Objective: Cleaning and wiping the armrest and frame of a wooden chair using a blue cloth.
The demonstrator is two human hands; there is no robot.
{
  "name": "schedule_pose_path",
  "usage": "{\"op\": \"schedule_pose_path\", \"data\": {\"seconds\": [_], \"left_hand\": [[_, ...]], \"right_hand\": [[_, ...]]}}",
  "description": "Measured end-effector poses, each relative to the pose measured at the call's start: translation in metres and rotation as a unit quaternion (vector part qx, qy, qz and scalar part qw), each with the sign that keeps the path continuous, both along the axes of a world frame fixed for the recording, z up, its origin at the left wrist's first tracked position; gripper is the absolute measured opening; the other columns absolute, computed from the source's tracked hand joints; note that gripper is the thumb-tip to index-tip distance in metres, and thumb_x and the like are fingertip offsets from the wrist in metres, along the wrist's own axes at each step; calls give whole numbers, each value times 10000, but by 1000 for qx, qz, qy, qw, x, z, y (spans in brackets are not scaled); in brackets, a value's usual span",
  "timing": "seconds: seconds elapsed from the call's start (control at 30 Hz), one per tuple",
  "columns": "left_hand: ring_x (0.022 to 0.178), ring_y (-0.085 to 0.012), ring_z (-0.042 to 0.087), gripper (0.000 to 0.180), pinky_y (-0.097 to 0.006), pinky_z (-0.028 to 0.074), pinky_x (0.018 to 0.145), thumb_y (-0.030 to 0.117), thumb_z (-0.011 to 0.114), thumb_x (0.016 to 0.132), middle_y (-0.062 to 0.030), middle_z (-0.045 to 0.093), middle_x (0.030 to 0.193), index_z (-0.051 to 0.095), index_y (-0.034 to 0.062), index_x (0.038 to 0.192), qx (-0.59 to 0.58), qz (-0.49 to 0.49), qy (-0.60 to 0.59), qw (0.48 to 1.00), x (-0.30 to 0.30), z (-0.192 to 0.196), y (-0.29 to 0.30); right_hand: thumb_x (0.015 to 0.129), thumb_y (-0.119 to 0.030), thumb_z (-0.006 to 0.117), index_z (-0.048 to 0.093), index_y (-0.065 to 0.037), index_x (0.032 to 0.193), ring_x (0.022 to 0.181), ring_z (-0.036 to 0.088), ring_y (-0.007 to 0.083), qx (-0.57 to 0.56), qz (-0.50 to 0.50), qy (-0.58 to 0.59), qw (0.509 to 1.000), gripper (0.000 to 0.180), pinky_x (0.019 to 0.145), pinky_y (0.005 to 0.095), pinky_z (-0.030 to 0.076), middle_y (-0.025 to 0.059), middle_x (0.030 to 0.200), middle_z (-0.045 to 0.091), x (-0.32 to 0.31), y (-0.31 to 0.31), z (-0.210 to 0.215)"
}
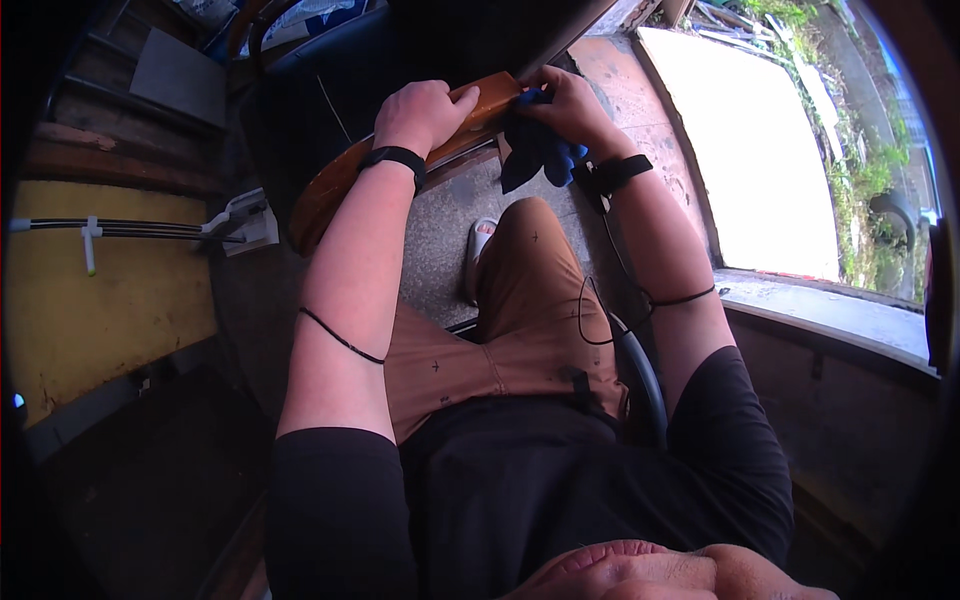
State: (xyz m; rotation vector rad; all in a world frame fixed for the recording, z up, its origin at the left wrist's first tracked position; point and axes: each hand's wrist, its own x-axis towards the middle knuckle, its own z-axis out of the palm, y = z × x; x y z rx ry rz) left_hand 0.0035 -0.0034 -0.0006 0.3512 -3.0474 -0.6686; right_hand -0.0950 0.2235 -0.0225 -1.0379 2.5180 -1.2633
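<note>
A curved, varnished wooden armrest [489, 99] of a dark chair runs across in front of me. My left hand [422, 113] is wrapped over it, thumb along its top and the other fingers partly hidden behind. At the armrest's right end, my right hand [572, 108] pinches a dark blue cloth [540, 150]. The cloth hangs in folds below those fingers and lies against the end of the wood. Some of my right fingertips are hidden by the cloth and the armrest.
The chair's black seat [330, 85] lies beyond the armrest. A yellow panel [120, 290] stands at the left, with a white bracket [245, 225] holding dark rods beside it. Bright light comes through an opening [745, 140] at the right, above a pale sill [830, 315].
</note>
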Motion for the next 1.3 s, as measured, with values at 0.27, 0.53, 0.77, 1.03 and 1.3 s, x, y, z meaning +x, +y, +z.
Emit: {"op": "schedule_pose_path", "data": {"seconds": [0.27,0.53,0.77,1.03,1.3], "left_hand": [[832,-292,738,533,-421,594,777,555,564,1004,-126,763,882,786,79,918,-15,8,13,1000,0,-3,-1],[837,-287,739,547,-424,594,778,563,554,1006,-127,763,883,784,75,922,-12,4,3,1000,-1,-2,0],[832,-282,735,539,-422,593,778,559,560,1006,-121,756,857,782,77,909,-16,7,2,1000,0,-5,-1],[820,-282,733,535,-417,593,761,553,560,1008,-124,757,859,780,78,894,-19,3,16,1000,-1,-5,-1],[819,-285,733,542,-417,592,761,558,551,1011,-121,757,859,781,80,895,-17,9,11,1000,1,-3,-1]], "right_hand": [[812,-219,777,703,-21,1039,931,717,342,-6,-52,61,997,310,855,388,561,182,978,730,25,-5,5],[800,-206,779,700,-8,1059,885,717,329,59,-169,-10,984,336,842,370,566,167,920,721,8,9,-17],[826,-230,812,716,-48,1178,945,728,254,29,-47,69,996,407,906,357,564,133,1026,747,18,-4,-6],[784,-245,806,695,7,992,910,725,330,39,-68,-20,997,345,832,397,563,195,941,724,10,-6,8],[789,-246,818,730,-14,1160,951,728,289,41,-17,10,999,446,897,369,563,173,1027,750,12,-8,11]]}}
